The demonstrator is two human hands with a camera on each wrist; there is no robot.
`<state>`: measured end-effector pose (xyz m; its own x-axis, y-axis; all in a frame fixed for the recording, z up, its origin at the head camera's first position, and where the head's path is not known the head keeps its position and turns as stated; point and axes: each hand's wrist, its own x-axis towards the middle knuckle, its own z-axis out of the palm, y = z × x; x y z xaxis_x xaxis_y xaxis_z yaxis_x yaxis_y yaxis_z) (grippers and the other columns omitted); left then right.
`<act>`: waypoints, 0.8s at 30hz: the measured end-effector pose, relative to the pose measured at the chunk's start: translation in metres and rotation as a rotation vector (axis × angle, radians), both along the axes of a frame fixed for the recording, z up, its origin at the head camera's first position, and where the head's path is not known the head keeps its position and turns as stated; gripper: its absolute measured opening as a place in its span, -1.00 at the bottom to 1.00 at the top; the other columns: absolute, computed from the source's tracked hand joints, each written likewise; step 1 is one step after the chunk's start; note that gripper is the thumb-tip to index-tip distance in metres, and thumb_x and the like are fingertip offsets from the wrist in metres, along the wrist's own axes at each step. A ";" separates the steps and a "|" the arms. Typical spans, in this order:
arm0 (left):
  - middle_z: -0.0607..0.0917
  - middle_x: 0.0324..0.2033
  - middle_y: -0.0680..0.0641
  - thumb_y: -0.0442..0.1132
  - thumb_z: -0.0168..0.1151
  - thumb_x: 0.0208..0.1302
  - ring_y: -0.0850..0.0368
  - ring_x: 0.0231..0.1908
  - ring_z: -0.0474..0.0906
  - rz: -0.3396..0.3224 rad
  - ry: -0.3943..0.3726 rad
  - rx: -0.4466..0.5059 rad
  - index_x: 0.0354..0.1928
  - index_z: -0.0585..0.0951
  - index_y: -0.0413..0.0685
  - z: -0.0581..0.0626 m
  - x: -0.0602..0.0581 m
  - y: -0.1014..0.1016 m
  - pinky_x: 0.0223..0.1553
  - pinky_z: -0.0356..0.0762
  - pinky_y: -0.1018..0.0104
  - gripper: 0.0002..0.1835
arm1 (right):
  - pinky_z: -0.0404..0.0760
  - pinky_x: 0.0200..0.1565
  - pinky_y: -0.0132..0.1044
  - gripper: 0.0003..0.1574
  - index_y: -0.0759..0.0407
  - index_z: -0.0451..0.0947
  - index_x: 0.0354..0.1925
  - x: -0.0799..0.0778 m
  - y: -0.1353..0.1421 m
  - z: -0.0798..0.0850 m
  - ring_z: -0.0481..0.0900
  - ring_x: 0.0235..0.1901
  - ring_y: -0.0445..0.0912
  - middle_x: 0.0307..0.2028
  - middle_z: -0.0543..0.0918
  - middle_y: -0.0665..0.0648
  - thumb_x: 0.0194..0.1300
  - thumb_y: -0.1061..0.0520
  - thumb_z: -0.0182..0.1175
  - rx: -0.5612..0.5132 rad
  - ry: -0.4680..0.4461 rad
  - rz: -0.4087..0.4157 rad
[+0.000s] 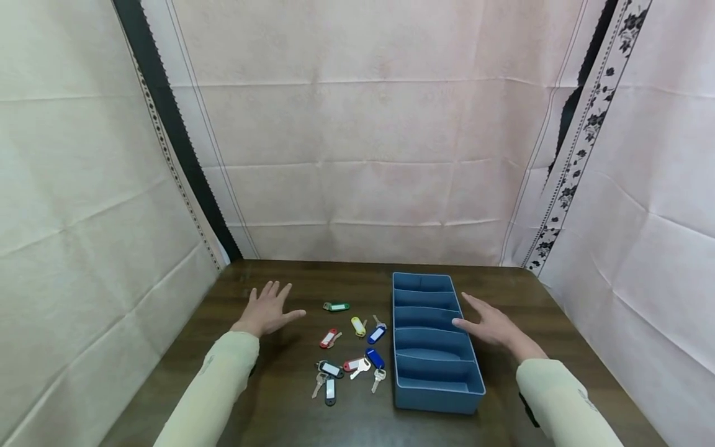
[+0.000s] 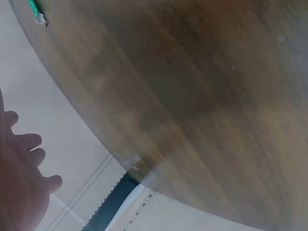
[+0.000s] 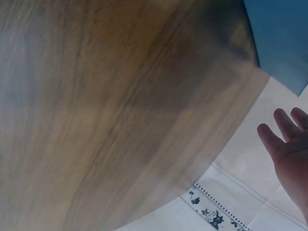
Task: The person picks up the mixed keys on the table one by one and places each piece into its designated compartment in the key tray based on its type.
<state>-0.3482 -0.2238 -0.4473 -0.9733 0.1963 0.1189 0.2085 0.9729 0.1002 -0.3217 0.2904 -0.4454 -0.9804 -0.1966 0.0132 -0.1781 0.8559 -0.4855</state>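
My left hand [image 1: 265, 312], fingers spread, hovers over the left side of the table with nothing in it. A group of tagged keys lies to its right: a green key tag [image 1: 336, 307], a yellow one [image 1: 358, 326], red tags [image 1: 328, 338] [image 1: 354, 365], blue tags [image 1: 377, 334] [image 1: 375, 358] and black tags [image 1: 332, 369] [image 1: 330, 392]. Several have silver keys attached. Right of them stands a blue compartment tray [image 1: 436, 402], its row of sections bare. My right hand [image 1: 493, 325] is spread beside the tray's right wall, the thumb overlapping its rim in the head view.
The dark wooden table [image 1: 268, 410] has rounded far corners. Pale cloth curtains [image 1: 357, 136] hang behind it and on both sides, with a floral border strip [image 1: 586, 136] at the right and a dark green band [image 1: 173, 118] at the left.
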 end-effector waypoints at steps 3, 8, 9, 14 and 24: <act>0.12 0.29 -0.33 0.48 -0.15 0.05 -0.24 0.30 -0.09 -0.022 -0.017 0.005 0.34 0.14 -0.10 0.003 0.000 0.004 0.16 -0.23 -0.28 -0.02 | 0.08 0.05 0.32 0.12 0.08 -0.05 0.38 0.001 -0.004 -0.001 0.04 0.23 0.33 0.30 0.10 0.35 0.07 -0.44 0.06 -0.012 -0.002 0.002; 0.15 0.28 -0.30 0.43 -0.09 0.08 -0.21 0.30 -0.06 -0.057 -0.040 0.024 0.34 0.16 -0.08 0.008 -0.001 0.015 0.17 -0.20 -0.25 -0.06 | 0.14 0.01 0.33 0.13 0.04 -0.05 0.39 0.001 -0.008 -0.004 0.09 0.21 0.34 0.28 0.14 0.36 0.03 -0.42 0.12 -0.054 -0.036 -0.006; 0.16 0.28 -0.29 0.43 -0.09 0.08 -0.20 0.30 -0.06 -0.061 -0.041 0.024 0.34 0.16 -0.07 0.008 -0.002 0.017 0.17 -0.19 -0.24 -0.07 | 0.15 0.01 0.33 0.13 0.04 -0.05 0.39 0.002 -0.009 -0.005 0.10 0.21 0.33 0.28 0.15 0.36 0.03 -0.41 0.13 -0.061 -0.038 -0.004; 0.19 0.28 -0.24 0.41 -0.07 0.09 -0.16 0.30 -0.03 -0.073 -0.053 0.033 0.35 0.15 -0.04 0.005 -0.006 0.025 0.18 -0.15 -0.21 -0.09 | 0.20 0.00 0.30 0.11 0.07 -0.03 0.38 0.002 -0.010 -0.008 0.17 0.19 0.30 0.25 0.21 0.35 0.04 -0.35 0.17 -0.073 -0.039 0.009; 0.25 0.26 -0.22 0.35 0.00 0.10 -0.13 0.26 0.09 -0.110 -0.067 0.075 0.34 0.18 0.00 -0.005 -0.016 0.038 0.19 -0.03 -0.14 -0.14 | 0.26 -0.01 0.24 0.07 0.14 0.03 0.36 0.005 -0.011 -0.013 0.24 0.16 0.28 0.18 0.31 0.36 0.05 -0.29 0.21 -0.127 -0.060 -0.001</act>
